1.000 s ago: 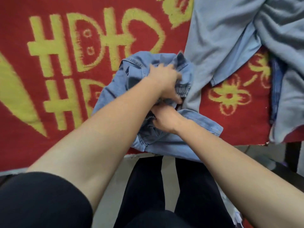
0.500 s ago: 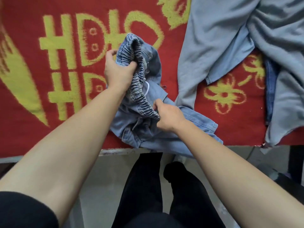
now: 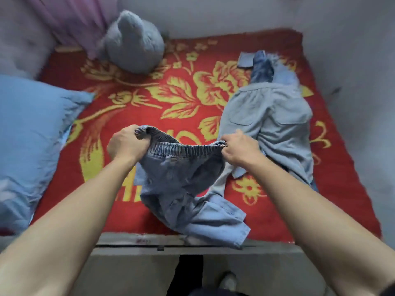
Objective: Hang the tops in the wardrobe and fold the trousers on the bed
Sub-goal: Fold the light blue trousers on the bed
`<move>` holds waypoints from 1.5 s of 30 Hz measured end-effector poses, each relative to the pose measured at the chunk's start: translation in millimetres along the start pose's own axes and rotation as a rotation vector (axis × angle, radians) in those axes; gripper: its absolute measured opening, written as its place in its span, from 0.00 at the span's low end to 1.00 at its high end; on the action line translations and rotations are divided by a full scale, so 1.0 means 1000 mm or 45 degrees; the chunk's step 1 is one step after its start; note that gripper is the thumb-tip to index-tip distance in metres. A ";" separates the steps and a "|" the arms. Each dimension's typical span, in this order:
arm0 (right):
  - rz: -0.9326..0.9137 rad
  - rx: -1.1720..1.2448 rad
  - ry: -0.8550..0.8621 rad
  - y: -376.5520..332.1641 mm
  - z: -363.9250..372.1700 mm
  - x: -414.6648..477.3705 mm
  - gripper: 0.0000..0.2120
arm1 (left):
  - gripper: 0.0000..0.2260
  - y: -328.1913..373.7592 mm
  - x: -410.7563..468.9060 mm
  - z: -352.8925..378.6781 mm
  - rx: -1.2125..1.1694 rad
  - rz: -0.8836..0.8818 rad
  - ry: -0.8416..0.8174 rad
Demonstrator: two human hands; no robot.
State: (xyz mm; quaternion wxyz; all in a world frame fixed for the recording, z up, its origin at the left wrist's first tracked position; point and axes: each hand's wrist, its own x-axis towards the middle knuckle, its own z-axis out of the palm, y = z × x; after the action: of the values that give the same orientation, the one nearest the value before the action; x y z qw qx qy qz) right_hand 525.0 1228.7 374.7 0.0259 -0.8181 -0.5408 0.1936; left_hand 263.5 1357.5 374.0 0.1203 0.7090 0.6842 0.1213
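The bed in front of you is covered with a red blanket (image 3: 149,99) that has yellow flowers on it. Your left hand (image 3: 126,144) and your right hand (image 3: 241,150) each grip one end of the elastic waistband of the denim trousers (image 3: 181,174), with fingers curled tight around the cloth, and the band is stretched between them above the blanket. The legs hang down crumpled and rest on the near edge of the bed. Just beside your right hand lie the grey trousers (image 3: 267,120), spread flat. A blue pillow (image 3: 27,129) lies at your left, and a grey cushion (image 3: 132,43) at the far side.
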 end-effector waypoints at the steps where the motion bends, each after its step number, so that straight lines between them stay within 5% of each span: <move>1: -0.004 0.014 0.072 -0.004 -0.025 -0.009 0.16 | 0.15 0.007 -0.001 -0.027 -0.074 -0.024 0.064; 5: -0.090 0.093 0.326 -0.023 -0.122 -0.038 0.14 | 0.21 0.039 -0.003 -0.137 -0.379 -0.161 0.220; 11: -0.240 0.329 0.746 -0.060 -0.254 -0.083 0.16 | 0.18 0.078 -0.008 -0.281 -0.975 -0.308 0.148; 14: -0.360 0.392 0.973 -0.074 -0.303 -0.105 0.18 | 0.09 0.097 -0.020 -0.332 -1.250 -0.276 0.141; 21: -0.520 0.431 1.294 -0.086 -0.367 -0.142 0.23 | 0.17 0.120 -0.031 -0.393 -1.831 -0.125 0.218; 25: -0.480 0.447 1.305 -0.086 -0.376 -0.145 0.23 | 0.14 0.128 -0.031 -0.390 -1.878 -0.015 0.435; 33: -0.412 0.573 1.362 -0.102 -0.398 -0.125 0.21 | 0.07 0.129 0.007 -0.406 -1.952 0.300 0.531; 37: -0.413 0.658 1.399 -0.132 -0.418 -0.088 0.23 | 0.23 0.124 0.069 -0.420 -1.868 0.394 0.584; 45: -0.219 0.873 0.949 -0.201 -0.435 0.096 0.24 | 0.26 0.118 0.227 -0.393 -1.286 0.554 0.200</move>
State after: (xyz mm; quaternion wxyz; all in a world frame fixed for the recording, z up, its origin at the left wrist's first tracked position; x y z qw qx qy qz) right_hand 531.4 1470.5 799.1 0.4994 -0.7286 -0.4659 0.0522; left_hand 249.9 1582.3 785.2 0.3660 0.6770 0.3859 0.5087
